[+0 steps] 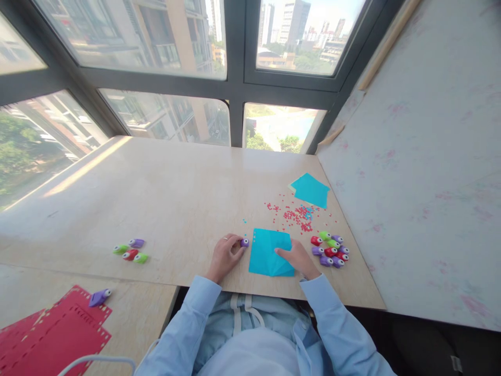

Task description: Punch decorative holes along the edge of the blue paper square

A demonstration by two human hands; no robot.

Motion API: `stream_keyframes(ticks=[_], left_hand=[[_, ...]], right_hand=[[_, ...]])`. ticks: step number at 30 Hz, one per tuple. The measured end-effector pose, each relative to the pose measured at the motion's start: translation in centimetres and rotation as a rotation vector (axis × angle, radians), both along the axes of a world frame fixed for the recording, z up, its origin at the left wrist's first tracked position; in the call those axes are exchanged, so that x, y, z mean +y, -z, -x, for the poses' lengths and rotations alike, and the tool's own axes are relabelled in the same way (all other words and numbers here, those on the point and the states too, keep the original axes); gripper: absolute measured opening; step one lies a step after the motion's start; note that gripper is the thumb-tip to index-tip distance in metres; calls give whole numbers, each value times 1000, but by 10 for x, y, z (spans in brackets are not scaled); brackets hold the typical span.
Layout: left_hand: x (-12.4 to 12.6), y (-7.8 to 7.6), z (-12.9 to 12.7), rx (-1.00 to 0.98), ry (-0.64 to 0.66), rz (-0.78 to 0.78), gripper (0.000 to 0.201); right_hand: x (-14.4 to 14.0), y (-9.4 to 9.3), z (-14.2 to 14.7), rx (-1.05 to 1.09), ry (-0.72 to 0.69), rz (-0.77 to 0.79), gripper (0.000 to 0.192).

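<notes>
My left hand (226,257) is closed around a small purple craft paper punch (245,243), just left of a blue sheet of paper (263,256). The sheet lies on the table with creases across it and a few small holes along its upper left edge. My right hand (299,259) grips the sheet's right side, thumb on top and fingers hidden beneath. A few blue punched bits (245,221) lie above the punch.
Red paper bits (299,214) are scattered beyond the sheet, near more blue paper (313,190). Several coloured punches (331,251) cluster at right, others (130,254) at left. Punched red sheets (58,334) lie at lower left with a purple punch (99,297). Windows and a wall border the table.
</notes>
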State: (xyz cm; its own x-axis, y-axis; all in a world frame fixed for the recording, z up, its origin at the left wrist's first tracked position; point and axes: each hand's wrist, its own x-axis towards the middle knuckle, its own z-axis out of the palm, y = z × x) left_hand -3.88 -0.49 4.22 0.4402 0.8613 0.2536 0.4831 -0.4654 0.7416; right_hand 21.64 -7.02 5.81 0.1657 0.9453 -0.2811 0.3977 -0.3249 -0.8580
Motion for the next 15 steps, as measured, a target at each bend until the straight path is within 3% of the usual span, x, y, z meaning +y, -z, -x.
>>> stream_keyframes(ticks=[10, 15], left_hand=[[2, -1, 2, 15, 10, -3, 22], [-9, -11, 4, -170, -75, 0, 31]], right_hand=[[-15, -30, -2, 257, 67, -136, 32], [-24, -46, -1, 412, 65, -141, 44]])
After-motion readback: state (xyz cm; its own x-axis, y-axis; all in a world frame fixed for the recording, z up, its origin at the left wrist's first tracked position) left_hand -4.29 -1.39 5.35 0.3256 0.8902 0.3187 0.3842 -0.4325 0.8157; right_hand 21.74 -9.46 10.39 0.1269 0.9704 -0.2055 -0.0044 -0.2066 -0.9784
